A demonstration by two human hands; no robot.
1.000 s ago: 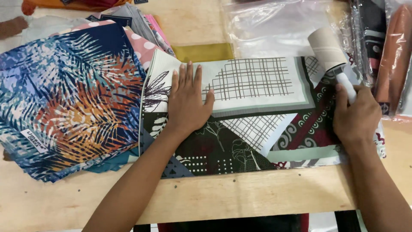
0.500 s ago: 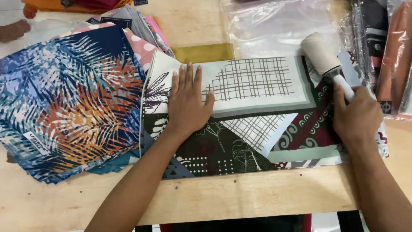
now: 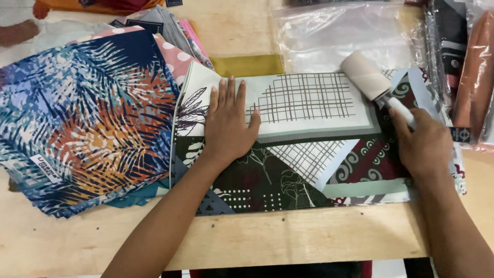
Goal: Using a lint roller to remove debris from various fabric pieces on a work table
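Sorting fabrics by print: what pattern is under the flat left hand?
Pale panel with a dark grid print, in the head view.

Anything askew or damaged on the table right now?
Nothing damaged. The folded patterned scarf lies flat under the left hand; the right hand holds the white lint roller. The blue leaf-print fabric stack sits fanned unevenly.

A textile packing or garment workshop, by the look of it. A plain plywood table (image 3: 309,237) fills the frame, covered with folded printed scarves (image 3: 87,128) stacked at the left. Clear plastic bags (image 3: 334,31) lie at the upper middle, and bagged fabrics (image 3: 463,67) line the right edge. A lint roller (image 3: 368,77) rests at upper right.
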